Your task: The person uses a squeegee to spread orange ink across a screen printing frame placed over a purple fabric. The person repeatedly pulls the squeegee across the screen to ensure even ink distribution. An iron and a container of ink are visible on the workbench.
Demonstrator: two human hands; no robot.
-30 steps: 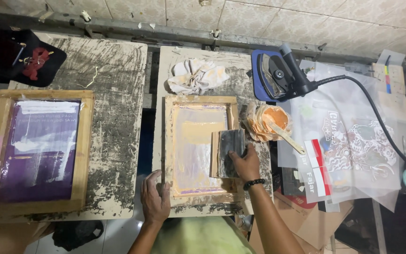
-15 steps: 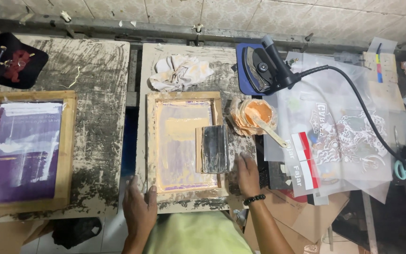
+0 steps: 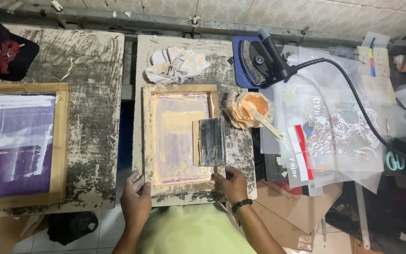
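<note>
Change: right hand [image 3: 232,182] has left the squeegee [image 3: 210,141] and come to the frame's [image 3: 180,136] near right corner.
Left hand [image 3: 136,197]: grip pressed on the near left corner.
Right hand: fingers curled over the edge.
Squeegee: lying free on the frame's right side.
Frame: flat on the middle tabletop [image 3: 240,155], ink cup [image 3: 250,108] to the right.

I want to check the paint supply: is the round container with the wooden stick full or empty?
Not empty: the round container shows orange paint inside, with the wooden stick leaning in it. Its depth cannot be told.
</note>
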